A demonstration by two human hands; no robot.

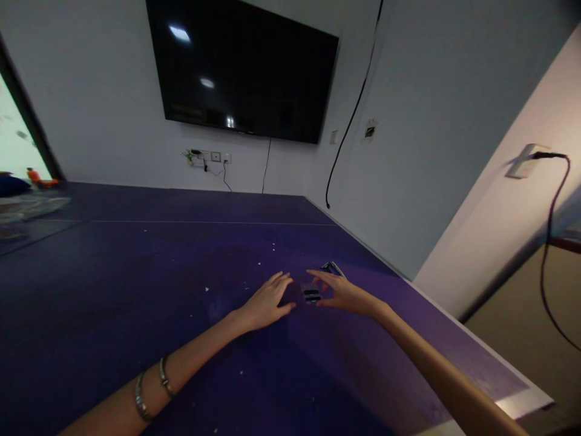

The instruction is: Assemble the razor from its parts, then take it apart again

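Left forearm (200, 348): slanting in from lower left
Left hand (267, 301): fingers loosely curved, thumb spread away
Right forearm (431, 363): reaching in from lower right
Right hand (341, 292): fingers bent, thumb apart (its tips face the left hand's)

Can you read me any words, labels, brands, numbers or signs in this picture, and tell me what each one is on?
No text can be read here.
Television: any mark on its lower edge is too small to read.
Small dark-striped item between the left hand and right hand: too small and blurred.
Wall sockets: nothing legible.
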